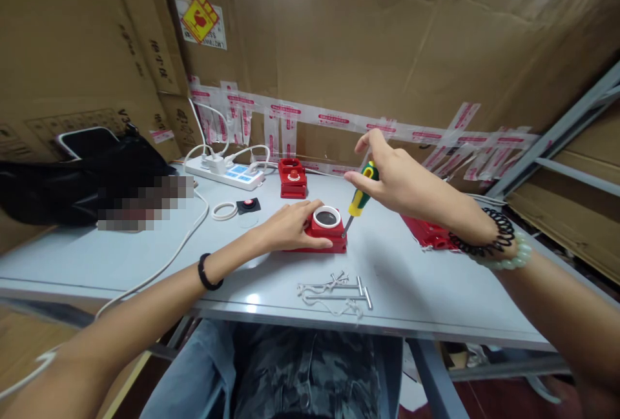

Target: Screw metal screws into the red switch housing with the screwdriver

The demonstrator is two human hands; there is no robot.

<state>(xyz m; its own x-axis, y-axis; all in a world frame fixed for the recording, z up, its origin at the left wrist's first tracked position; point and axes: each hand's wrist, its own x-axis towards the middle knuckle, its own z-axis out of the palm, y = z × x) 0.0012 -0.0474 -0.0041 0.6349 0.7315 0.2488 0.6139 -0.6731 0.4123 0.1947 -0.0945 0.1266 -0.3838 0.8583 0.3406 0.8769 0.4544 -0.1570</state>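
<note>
A red box (pixel 334 233) with a white ring (pixel 327 216) on top lies on the grey table (pixel 271 283). My left hand (pixel 295 226) grips its left side, thumb along the front and fingers behind. Above the box's right end, my right hand (pixel 380 170) holds a green and yellow screwdriver (pixel 361 196) by its handle, tilted. The screwdriver's tip meets the box's right front corner, at what looks like a screw. Small metal T-shaped rods (pixel 339 297), screws and white string lie in front of the box.
Behind stands another red box (pixel 292 180) with a red button. A white power strip (pixel 225 172), a loose white ring (pixel 225 211) and a black square piece (pixel 248 205) are at the left. More red parts (pixel 429 233) lie under my right forearm. Cardboard (pixel 339 38) rises behind the table.
</note>
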